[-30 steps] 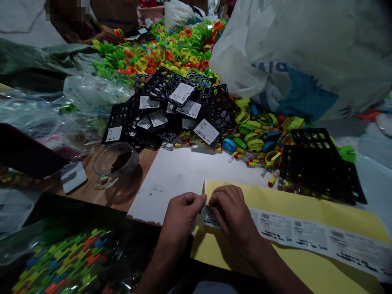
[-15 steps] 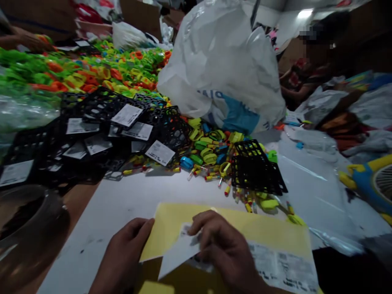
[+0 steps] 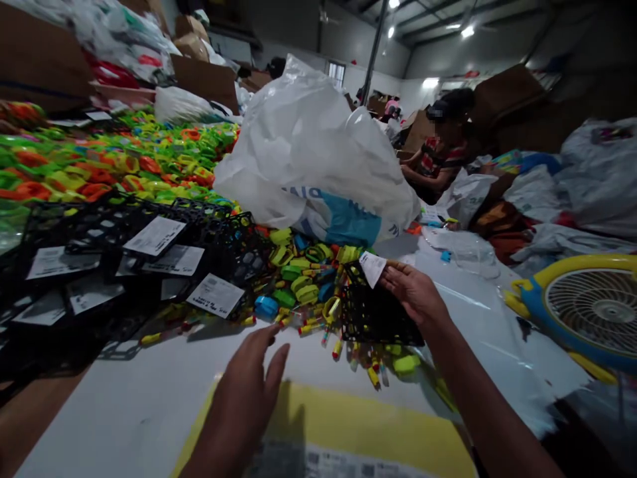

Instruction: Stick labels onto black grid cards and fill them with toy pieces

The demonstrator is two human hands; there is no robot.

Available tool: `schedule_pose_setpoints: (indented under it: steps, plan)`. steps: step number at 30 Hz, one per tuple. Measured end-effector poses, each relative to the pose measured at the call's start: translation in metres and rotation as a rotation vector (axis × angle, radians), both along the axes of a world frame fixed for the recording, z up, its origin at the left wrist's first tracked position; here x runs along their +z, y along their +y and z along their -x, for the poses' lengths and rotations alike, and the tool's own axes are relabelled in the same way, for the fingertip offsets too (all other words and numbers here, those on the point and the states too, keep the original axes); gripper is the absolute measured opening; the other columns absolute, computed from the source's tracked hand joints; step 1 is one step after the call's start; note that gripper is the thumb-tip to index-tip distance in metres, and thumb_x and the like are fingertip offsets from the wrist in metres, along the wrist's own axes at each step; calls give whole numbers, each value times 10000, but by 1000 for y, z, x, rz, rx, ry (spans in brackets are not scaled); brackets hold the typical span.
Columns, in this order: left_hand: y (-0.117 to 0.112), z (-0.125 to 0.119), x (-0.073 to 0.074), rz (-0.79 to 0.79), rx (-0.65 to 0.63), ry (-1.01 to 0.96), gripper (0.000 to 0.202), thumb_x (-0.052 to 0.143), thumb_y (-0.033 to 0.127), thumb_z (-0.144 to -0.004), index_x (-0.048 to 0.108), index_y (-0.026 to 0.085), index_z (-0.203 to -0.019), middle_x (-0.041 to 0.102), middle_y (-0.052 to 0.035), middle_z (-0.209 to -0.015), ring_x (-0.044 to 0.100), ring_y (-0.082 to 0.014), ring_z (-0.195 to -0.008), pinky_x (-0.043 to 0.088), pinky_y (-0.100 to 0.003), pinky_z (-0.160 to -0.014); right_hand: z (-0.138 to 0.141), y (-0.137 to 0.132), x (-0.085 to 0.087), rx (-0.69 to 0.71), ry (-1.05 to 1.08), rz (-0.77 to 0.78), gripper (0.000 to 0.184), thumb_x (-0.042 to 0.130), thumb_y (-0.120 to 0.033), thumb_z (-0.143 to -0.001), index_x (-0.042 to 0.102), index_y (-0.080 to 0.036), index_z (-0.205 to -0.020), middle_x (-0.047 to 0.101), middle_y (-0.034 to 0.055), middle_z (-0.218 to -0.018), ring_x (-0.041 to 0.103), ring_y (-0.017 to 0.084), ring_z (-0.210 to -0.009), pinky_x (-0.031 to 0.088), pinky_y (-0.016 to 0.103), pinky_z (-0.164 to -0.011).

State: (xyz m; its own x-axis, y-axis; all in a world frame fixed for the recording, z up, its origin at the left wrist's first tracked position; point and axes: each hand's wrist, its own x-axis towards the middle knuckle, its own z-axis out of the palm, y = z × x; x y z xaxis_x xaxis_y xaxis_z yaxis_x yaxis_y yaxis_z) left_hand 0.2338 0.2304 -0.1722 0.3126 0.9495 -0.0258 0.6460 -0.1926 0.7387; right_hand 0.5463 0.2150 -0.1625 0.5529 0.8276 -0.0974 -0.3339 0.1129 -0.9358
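Observation:
My right hand (image 3: 415, 292) pinches a white printed label (image 3: 371, 268) by its edge. It reaches over the black perforated plastic piece (image 3: 373, 315), with the label at that piece's upper corner; whether they touch I cannot tell. My left hand (image 3: 249, 375) is open, thumb and fingers apart, above the near part of the white table (image 3: 144, 398). Below both arms lies a yellow backing sheet (image 3: 368, 418) carrying more printed labels along its near side. Small yellow-and-red tubes (image 3: 373, 375) and green and blue plastic bands (image 3: 301, 289) are heaped just beyond my hands.
Black perforated pieces bearing white labels (image 3: 213, 295) are piled at left. Behind them spreads a heap of green and orange plastic parts (image 3: 124, 162). A big white plastic bag (image 3: 308, 153) stands centrally. A blue-and-yellow fan (image 3: 597, 309) is at right; a person (image 3: 440, 149) sits beyond.
The label has come off the yellow sheet, and my right hand has carried it forward to the black piece. My left hand has let go of the sheet and moved forward. The view has tilted up.

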Motion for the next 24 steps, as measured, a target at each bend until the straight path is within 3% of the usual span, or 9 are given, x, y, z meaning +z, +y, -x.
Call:
schedule_pose_setpoints:
  steps: [3,7,10,13,16,18,21,24]
  plan:
    - [14,-40,9,-67,-150,-1,421,391,410,-879,586,157,-1153,654,-128,-1168,608,-263,-1082,479,-427,-959,3,5,-10,-33,124,-71,365,852,-251,-588,671,-172,-896,728,48,-986,677,183,-951,541,336,-922]
    - [33,-81,15,-194,-256,62,339,422,280,-908,580,122,-1164,661,-140,-1149,612,-270,-1087,493,-438,-950,9,3,-21,-85,176,-131,358,837,-248,-618,670,-188,-929,723,32,-1020,671,179,-1009,517,347,-989]
    - [38,-111,13,-354,-304,99,318,446,210,-908,582,109,-1177,658,-144,-1180,610,-269,-1108,493,-442,-975,11,6,-26,-104,177,-141,349,830,-263,-632,665,-189,-931,724,21,-1004,671,173,-1009,510,347,-1002]
    - [41,-143,4,-587,-424,141,383,438,188,-923,528,93,-1284,580,-154,-1346,527,-274,-1260,442,-448,-1061,12,11,-28,-112,191,-136,355,831,-253,-616,660,-188,-920,730,15,-974,678,167,-982,514,333,-991]
    - [51,-173,-11,-773,-636,217,493,425,265,-953,398,90,-1413,394,-142,-1514,321,-280,-1423,325,-469,-1162,12,14,-30,-136,209,-114,374,830,-219,-591,653,-198,-920,732,-1,-946,682,138,-936,523,275,-951]
    - [62,-187,-23,-785,-724,275,588,453,389,-944,367,76,-1434,336,-153,-1537,245,-294,-1450,252,-497,-1196,12,14,-31,-153,212,-88,379,821,-224,-589,645,-207,-924,729,-7,-950,680,126,-924,521,256,-936]
    - [74,-196,-37,-707,-751,327,698,425,562,-913,395,86,-1423,376,-155,-1513,254,-318,-1443,185,-550,-1206,7,10,-33,-121,148,-60,396,799,-275,-602,621,-211,-950,719,5,-985,671,147,-969,493,297,-986]
    - [75,-195,-44,-691,-745,322,676,336,593,-929,406,140,-1426,398,-122,-1506,259,-314,-1442,144,-572,-1207,-6,4,-34,-66,-132,86,386,727,-372,-666,596,-199,-985,699,54,-1015,662,203,-974,507,391,-956]
